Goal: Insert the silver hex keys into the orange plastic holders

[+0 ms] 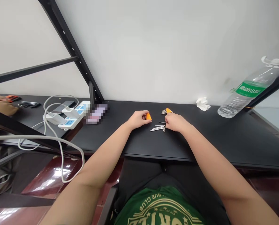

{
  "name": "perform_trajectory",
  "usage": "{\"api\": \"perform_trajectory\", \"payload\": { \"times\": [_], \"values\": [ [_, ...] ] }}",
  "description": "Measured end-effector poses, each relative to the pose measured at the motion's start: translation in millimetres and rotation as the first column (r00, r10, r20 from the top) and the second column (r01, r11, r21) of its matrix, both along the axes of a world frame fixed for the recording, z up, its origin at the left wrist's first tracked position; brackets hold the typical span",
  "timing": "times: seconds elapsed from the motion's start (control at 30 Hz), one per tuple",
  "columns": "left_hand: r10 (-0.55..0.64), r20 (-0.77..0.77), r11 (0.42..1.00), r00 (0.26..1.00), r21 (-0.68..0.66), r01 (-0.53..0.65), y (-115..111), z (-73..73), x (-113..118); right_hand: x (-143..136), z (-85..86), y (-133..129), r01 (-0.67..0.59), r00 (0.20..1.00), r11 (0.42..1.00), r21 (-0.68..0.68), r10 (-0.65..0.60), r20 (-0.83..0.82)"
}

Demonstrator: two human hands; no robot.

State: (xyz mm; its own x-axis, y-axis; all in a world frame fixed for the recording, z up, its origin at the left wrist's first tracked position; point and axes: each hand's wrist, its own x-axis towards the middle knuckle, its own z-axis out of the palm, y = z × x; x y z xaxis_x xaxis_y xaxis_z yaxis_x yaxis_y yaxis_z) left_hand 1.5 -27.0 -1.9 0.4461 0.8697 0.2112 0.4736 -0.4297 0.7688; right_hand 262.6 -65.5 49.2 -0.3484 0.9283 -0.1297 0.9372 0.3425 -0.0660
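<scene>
Black tabletop [153, 143]: orange holder [148, 117] sat pinched in left hand [139, 119], fingers closed; loose hex keys [158, 128] lay between hands. Right hand [174, 122] had fingers bunched at one key, grip unclear. Lifting keys singly by the bend seemed best. Second holder [168, 110] beyond held keys; bottle [247, 90] stood far right, contents unclear.

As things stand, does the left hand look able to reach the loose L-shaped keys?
Probably yes: the loose L-shaped keys lie close to the left hand, with nothing visible between them. However, its grip holds an orange piece, so taking one may require putting that down first.
</scene>
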Motion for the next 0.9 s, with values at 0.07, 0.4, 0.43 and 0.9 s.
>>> {"api": "perform_trajectory", "payload": {
  "times": [0.07, 0.4, 0.43, 0.9],
  "values": [
    [0.001, 0.001, 1.0, 1.0, -0.003, -0.001, -0.2, 0.2, -0.1, 3.3, 2.3, 1.3, 0.003, 1.0, 1.0, -0.014, -0.003, -0.019],
    [-0.006, -0.006, 1.0, 1.0, -0.016, 0.006, -1.2, 3.0, 1.1, 8.6, -1.1, -3.3, -0.011, 0.97, 1.0, -0.01, 0.008, -0.245],
    [-0.009, -0.004, 1.0, 1.0, -0.014, 0.009, -1.2, 3.0, 0.9, 7.6, -2.2, -4.6, -0.035, 0.968, 0.999, 0.003, 0.035, -0.248],
    [-0.031, 0.0, 0.999, 1.0, -0.011, 0.031, -3.5, 2.1, 0.7, -8.3, -9.0, -17.6, -0.12, 0.956, 0.991, -0.06, 0.099, -0.277]
  ]
}}
